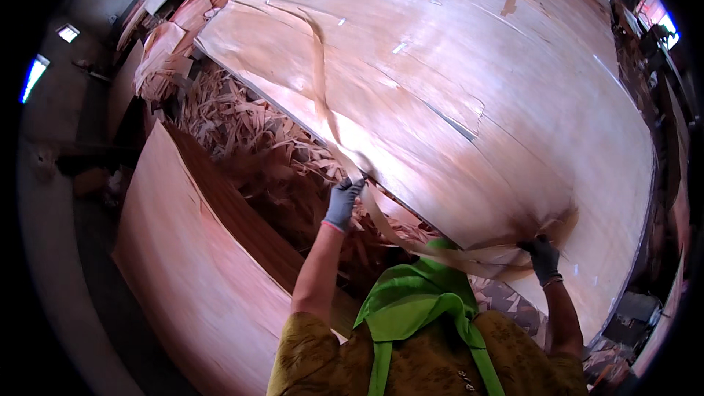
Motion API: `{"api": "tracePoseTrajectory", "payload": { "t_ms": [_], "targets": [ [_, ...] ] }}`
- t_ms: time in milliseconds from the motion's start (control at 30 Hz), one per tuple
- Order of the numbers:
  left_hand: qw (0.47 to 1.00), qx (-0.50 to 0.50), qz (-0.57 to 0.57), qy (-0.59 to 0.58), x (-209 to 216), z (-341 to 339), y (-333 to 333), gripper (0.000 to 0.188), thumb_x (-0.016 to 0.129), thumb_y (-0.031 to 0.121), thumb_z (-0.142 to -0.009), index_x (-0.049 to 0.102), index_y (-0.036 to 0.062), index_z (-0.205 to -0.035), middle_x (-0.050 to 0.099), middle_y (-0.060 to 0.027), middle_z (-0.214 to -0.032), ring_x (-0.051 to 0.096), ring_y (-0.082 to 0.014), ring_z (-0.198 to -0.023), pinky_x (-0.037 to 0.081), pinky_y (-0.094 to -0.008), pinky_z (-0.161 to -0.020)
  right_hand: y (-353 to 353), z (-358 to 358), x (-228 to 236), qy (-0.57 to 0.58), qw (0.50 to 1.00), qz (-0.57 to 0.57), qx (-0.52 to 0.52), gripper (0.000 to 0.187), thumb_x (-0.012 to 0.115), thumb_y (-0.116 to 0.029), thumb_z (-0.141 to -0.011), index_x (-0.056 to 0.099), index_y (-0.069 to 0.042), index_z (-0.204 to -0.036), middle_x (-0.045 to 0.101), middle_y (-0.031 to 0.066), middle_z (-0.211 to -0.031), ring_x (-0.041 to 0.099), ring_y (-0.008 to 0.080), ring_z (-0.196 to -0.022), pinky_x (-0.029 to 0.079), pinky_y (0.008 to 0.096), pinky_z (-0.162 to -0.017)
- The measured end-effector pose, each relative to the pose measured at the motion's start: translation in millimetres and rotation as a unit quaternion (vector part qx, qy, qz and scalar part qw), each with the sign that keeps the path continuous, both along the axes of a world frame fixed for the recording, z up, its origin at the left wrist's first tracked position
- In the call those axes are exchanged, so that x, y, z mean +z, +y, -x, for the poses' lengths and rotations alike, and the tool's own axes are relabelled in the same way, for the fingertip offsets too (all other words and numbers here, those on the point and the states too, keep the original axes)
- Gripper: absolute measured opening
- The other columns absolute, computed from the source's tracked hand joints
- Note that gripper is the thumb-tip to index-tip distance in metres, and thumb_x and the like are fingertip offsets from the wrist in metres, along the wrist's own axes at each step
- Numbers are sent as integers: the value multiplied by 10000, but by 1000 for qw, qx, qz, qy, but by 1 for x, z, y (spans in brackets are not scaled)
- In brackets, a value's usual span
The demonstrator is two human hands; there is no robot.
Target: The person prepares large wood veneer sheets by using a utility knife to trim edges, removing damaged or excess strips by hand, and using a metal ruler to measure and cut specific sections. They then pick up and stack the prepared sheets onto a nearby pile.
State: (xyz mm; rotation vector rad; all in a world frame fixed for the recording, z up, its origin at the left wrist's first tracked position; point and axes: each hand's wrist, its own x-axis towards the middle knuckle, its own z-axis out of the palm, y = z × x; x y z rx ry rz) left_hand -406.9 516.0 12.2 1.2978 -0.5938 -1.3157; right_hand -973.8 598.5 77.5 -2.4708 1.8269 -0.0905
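Note:
A long, narrow strip of wood veneer (320, 77) lies partly across a large pale veneer sheet (469, 44). From there it curves down past the sheet's near edge and bends toward my right side. My left hand (342, 205), in a grey glove, is closed on the strip's middle at that edge. Over the near right corner of the sheet, my gloved right hand (543, 258) pinches the strip's other stretch. Cracks and small pale tape pieces (402, 47) mark the sheet, and a split (456, 125) opens near its middle.
Torn veneer scraps (238, 114) are heaped below the sheet's left edge. At the lower left stands a curved stack of veneer sheets (194, 257). More broken veneer (165, 48) is piled at the far left. A dark machine part (636, 312) sits beyond the right corner.

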Motion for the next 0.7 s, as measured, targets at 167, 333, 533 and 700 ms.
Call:
{"api": "tracePoseTrajectory", "payload": {
  "t_ms": [167,333,533,700],
  "targets": [
    [926,-61,55,-369,145,-37,-28,265,518,227,-944,624,-13,-910,595,-15,-809,499,-105,-738,447,-290,-636,-5,-1,65,-69,987,-10,-142,86,623,-155,-842,667,-134,-913,634,106,-953,620,284,-883,510,369,-707],
    [943,77,107,-305,248,-89,-99,327,493,261,-958,597,23,-1156,616,-45,-1002,550,-106,-882,448,-260,-767,-98,-9,125,-172,980,-42,-96,246,697,-227,-761,578,-111,-943,634,109,-863,607,331,-805,479,419,-673],
    [897,93,184,-391,273,-175,-184,357,384,137,-949,575,37,-1234,641,-40,-1118,585,-125,-930,458,-229,-751,-155,14,104,-229,953,-183,-73,326,720,-165,-728,590,-33,-997,641,142,-946,608,292,-865,471,367,-760],
    [956,119,48,-263,250,-224,-277,305,509,181,-920,606,174,-1209,683,-14,-1045,318,-20,-489,319,-158,-486,-184,13,56,-304,904,-274,-126,307,744,-162,-716,638,-33,-974,666,100,-957,612,210,-875,470,343,-764]
  ]
}}
